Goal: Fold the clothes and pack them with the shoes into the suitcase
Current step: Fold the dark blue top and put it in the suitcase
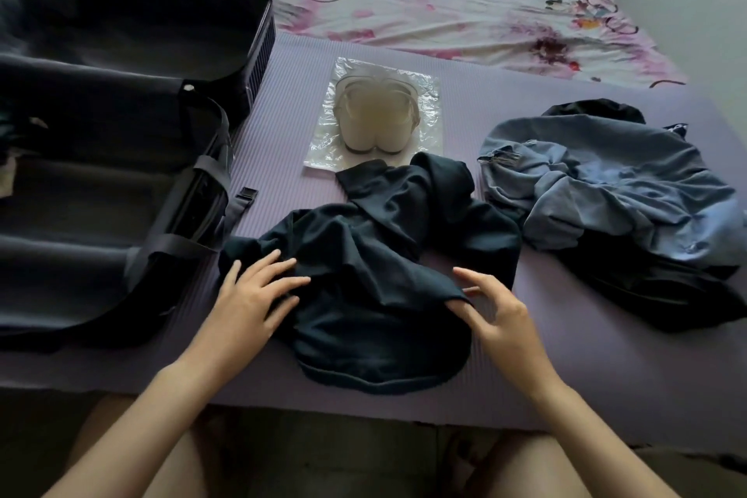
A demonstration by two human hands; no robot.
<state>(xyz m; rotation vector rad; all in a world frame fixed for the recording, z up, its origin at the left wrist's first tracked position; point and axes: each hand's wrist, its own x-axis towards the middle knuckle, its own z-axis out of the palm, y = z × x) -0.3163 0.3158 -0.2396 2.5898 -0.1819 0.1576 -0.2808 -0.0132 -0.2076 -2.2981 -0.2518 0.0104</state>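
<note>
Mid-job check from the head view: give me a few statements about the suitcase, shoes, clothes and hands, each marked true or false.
1. The suitcase lies open, left of the dark garment. True.
2. The shoes are already packed in the suitcase. False: they sit in a clear plastic bag on the purple mat, beyond the dark garment.
3. The left hand rests on the dark garment with straight fingers. True.
4. The blue garment is neatly folded. False: it lies crumpled in a heap at the right.
5. The right hand is on the blue garment. False: it is at the dark garment's right edge.
</note>
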